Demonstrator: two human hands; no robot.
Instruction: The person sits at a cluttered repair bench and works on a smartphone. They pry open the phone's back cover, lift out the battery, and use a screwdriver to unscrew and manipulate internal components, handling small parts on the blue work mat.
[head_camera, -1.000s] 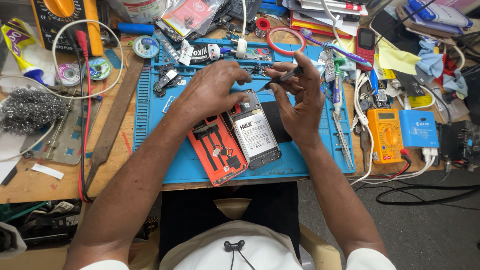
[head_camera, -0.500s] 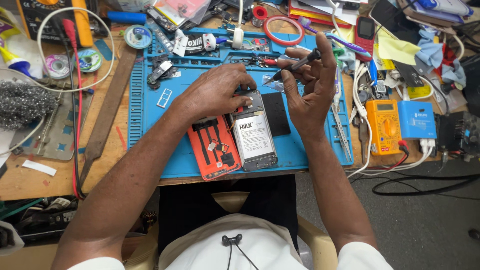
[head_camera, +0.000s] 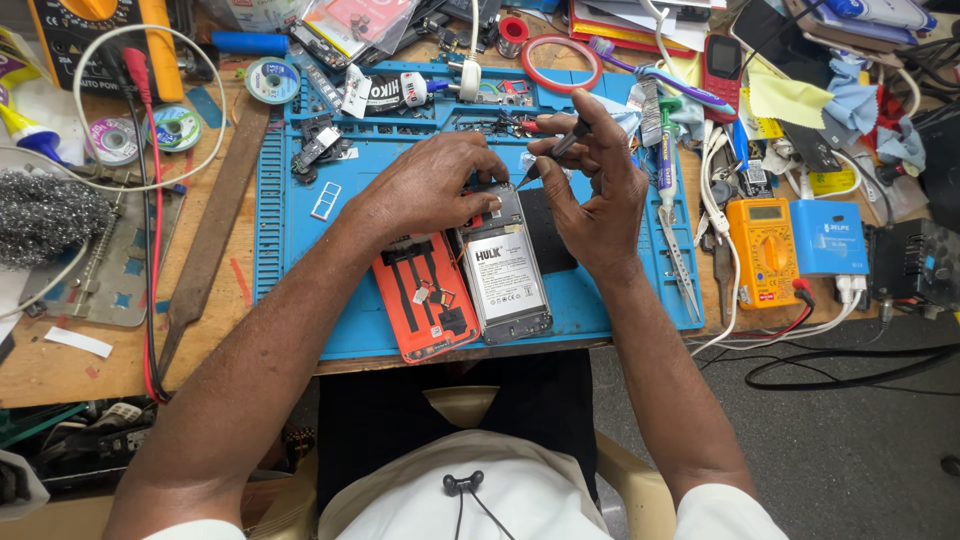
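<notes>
Looking down through the head camera, I saw the opened phone (head_camera: 505, 272) lying back-up on the blue work mat (head_camera: 300, 240), its white-labelled battery exposed, and I took that phone as my landmark. My left hand (head_camera: 430, 190) rested on the phone's top end, fingers (head_camera: 478, 212) curled down and pressing on its upper edge, holding it steady rather than closing around it. My right hand (head_camera: 595, 195) hovered just right of the phone's top, its fingers pinched shut around a thin dark screwdriver (head_camera: 548, 160), whose tip pointed down-left toward the phone's upper right corner; I could not tell whether the tip actually touched.

Just left of the phone, touching its side, lay the orange back cover (head_camera: 425, 295), inner face up. Just right of the phone, partly under my right palm, sat a flat black square piece (head_camera: 545, 225). Farther right of the phone, near the mat's edge, lay metal tweezers (head_camera: 683, 268), and beyond them, on the wooden counter (head_camera: 60, 375), an orange multimeter (head_camera: 765, 250) beside a blue box (head_camera: 828, 237). Above the phone, past my hands, a red ring (head_camera: 560, 62) and a toothbrush (head_camera: 665, 78) lay among clutter. Well left of the phone I saw a long rusty file (head_camera: 210, 235) and a wad of steel wool (head_camera: 45, 215).
</notes>
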